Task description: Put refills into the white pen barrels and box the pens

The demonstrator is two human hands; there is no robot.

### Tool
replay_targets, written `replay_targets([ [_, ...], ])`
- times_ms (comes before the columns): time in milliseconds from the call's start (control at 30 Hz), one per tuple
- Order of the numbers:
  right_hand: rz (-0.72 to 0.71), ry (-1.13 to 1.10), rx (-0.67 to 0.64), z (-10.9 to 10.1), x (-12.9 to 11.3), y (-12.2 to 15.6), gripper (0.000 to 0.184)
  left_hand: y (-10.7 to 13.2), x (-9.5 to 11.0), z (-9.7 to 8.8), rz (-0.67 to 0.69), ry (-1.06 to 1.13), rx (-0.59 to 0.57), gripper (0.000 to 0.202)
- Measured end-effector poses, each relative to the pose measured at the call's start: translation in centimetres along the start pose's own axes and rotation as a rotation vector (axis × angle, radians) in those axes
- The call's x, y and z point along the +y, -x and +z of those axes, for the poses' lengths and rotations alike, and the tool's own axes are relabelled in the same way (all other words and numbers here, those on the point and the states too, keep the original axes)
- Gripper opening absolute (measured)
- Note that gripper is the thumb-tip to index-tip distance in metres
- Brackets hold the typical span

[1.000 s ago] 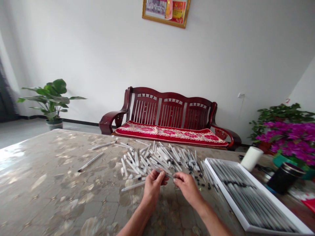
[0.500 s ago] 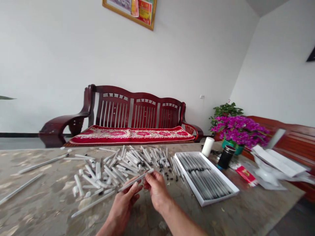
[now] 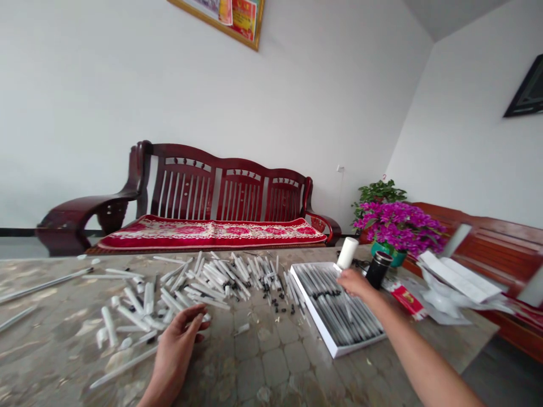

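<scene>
My right hand (image 3: 355, 284) is over the white box (image 3: 313, 326), fingers closed on the upper end of a slim pale pen (image 3: 348, 311) that points down over the rows of dark-tipped pens. My left hand (image 3: 177, 336) rests low at the near edge of a pile of white plastic pen parts (image 3: 212, 274), its fingers loosely bent and apart. A small white piece shows by its fingertips; whether they touch it I cannot tell. One short clear cap (image 3: 241, 329) lies alone on the table, right of that hand.
Small black plugs (image 3: 282, 305) are scattered left of the box. Long tubes (image 3: 46, 285) lie at the table's left. Beyond the box stand a white roll (image 3: 348, 252), a black cup (image 3: 379, 270) and a purple-flowered plant (image 3: 399, 223). A red packet (image 3: 408, 301) lies at right.
My hands have parted: the right one moved right to the box with the pen, while the left let go and shifted left toward the pile. The view has turned slightly right.
</scene>
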State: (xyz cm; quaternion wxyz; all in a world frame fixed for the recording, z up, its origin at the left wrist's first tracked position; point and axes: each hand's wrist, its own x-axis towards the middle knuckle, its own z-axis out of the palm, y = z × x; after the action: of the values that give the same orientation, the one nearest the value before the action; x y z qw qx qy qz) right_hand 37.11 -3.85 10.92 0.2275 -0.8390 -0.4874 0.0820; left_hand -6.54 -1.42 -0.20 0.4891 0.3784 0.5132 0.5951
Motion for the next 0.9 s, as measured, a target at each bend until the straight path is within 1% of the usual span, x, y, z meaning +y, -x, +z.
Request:
replay_targets([
  [100,0.02,0.131,-0.095,0.8,1.6,-0.1,0.033,0.0,0.0,-0.1,-0.009,-0.017,-0.008,0.049],
  [267,0.052,0.266,-0.242,3.2,2.4,0.9,0.025,-0.1,0.0,-0.3,-0.008,-0.025,-0.003,0.049],
  [367,0.031,0.332,-0.26,3.3,2.2,1.4,0.021,0.0,-0.1,-0.3,0.027,-0.022,0.018,0.047],
  [467,-0.046,0.403,-0.206,2.7,0.9,1.6,0.014,0.0,-0.3,-0.2,0.048,-0.034,0.026,0.046],
  [533,-0.129,0.431,-0.153,3.0,-1.1,1.7,0.012,0.0,-0.6,0.0,0.073,-0.063,0.017,0.043],
  [600,-0.246,0.419,-0.127,4.2,-4.1,2.3,0.015,-0.1,-0.9,0.2,0.094,-0.065,0.017,0.039],
  [667,-0.402,0.357,-0.123,6.5,-7.8,3.5,0.017,-0.2,-1.2,0.3,0.095,-0.067,0.015,0.037],
  [733,-0.516,0.298,-0.149,9.5,-11.6,4.8,0.017,-0.3,-1.3,0.3,0.085,-0.053,0.021,0.036],
  [767,-0.533,0.292,-0.157,11.1,-13.4,5.3,0.018,-0.3,-1.4,0.3,0.078,-0.044,0.025,0.035],
  [833,-0.503,0.305,-0.142,14.0,-16.3,6.0,0.02,-0.3,-1.4,0.3,0.069,-0.032,0.026,0.033],
  [900,-0.477,0.321,-0.131,16.4,-18.2,6.1,0.021,-0.3,-1.4,0.3,0.069,-0.03,0.022,0.031],
])
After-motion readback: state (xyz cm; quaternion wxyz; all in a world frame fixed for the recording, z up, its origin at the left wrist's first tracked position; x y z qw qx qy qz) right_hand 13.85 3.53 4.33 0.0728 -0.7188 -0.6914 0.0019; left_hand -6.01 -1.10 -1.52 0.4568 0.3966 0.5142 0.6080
